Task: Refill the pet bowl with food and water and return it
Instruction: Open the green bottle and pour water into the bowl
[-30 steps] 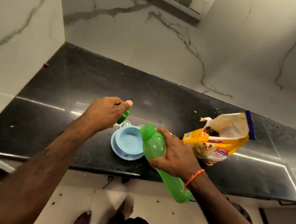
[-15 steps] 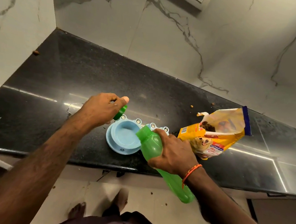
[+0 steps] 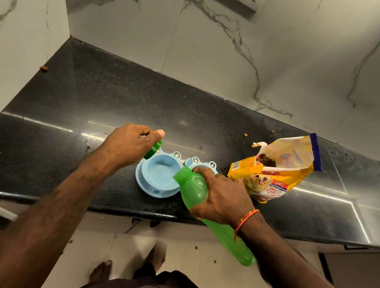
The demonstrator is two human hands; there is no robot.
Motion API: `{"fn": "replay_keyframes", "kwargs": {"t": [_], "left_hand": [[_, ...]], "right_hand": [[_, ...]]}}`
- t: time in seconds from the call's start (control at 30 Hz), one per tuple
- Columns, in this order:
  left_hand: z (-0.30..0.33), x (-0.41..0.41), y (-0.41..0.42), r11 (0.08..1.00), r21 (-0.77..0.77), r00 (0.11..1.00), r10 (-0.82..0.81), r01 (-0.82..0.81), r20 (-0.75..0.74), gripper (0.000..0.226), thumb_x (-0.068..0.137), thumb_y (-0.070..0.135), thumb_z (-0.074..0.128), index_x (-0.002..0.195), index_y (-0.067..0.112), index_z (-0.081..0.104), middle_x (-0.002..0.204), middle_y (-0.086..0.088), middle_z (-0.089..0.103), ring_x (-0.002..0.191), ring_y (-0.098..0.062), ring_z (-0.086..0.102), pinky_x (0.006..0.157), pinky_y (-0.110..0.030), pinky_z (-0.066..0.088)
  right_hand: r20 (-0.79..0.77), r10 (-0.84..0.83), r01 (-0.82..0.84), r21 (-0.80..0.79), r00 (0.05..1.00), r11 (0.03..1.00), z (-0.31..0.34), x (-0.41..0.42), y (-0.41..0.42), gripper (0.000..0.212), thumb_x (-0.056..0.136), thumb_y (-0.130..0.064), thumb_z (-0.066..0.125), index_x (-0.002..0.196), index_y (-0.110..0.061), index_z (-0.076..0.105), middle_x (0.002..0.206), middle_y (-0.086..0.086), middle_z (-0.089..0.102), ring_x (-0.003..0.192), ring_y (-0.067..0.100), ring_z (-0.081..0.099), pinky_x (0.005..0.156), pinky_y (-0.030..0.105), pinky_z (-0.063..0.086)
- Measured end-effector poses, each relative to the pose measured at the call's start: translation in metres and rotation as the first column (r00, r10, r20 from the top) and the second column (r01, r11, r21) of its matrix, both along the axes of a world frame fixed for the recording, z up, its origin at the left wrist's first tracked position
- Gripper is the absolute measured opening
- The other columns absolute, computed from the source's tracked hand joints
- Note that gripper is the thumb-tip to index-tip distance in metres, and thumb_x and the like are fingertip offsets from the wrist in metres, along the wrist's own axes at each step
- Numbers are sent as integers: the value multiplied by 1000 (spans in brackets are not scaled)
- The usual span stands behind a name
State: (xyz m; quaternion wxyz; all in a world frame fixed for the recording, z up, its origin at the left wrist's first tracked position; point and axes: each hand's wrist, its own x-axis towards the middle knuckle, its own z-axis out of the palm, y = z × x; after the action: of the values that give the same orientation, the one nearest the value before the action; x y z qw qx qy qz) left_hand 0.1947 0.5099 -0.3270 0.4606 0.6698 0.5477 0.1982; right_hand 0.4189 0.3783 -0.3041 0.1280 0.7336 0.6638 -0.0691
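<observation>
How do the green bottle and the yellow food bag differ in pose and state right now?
The green bottle is gripped by the right hand and tilted, mouth toward the blue pet bowl; the food bag lies untouched on the counter. The bottle's cap is off, held in the left hand; the bag's torn top shows kibble. Both are open.

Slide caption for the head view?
Right hand tilts open green bottle over blue pet bowl; left hand holds cap.

Food bag (image 3: pixel 281 173) right of bowl (image 3: pixel 158 175)
</observation>
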Motion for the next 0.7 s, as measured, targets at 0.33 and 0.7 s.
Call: {"fn": "replay_keyframes", "kwargs": {"t": [0.33, 0.7], "left_hand": [[-4, 5, -3, 1000, -19, 999, -7, 8, 31, 46, 95, 67, 53, 99, 28, 77, 90, 4, 77, 83, -18, 74, 79, -46, 65], [-6, 8, -3, 1000, -5, 1000, -9, 9, -7, 47, 96, 67, 52, 104, 29, 78, 91, 5, 76, 79, -17, 72, 84, -43, 62]], "right_hand": [[25, 2, -2, -28, 1000, 1000, 2, 3, -3, 99, 64, -71, 68, 150, -41, 28, 123, 5, 64, 110, 30, 62, 91, 42, 40], [40, 5, -2, -59, 999, 998, 9, 2, -5, 100, 67, -71, 68, 152, -42, 24, 120, 5, 63, 108, 29, 62, 91, 42, 37]]}}
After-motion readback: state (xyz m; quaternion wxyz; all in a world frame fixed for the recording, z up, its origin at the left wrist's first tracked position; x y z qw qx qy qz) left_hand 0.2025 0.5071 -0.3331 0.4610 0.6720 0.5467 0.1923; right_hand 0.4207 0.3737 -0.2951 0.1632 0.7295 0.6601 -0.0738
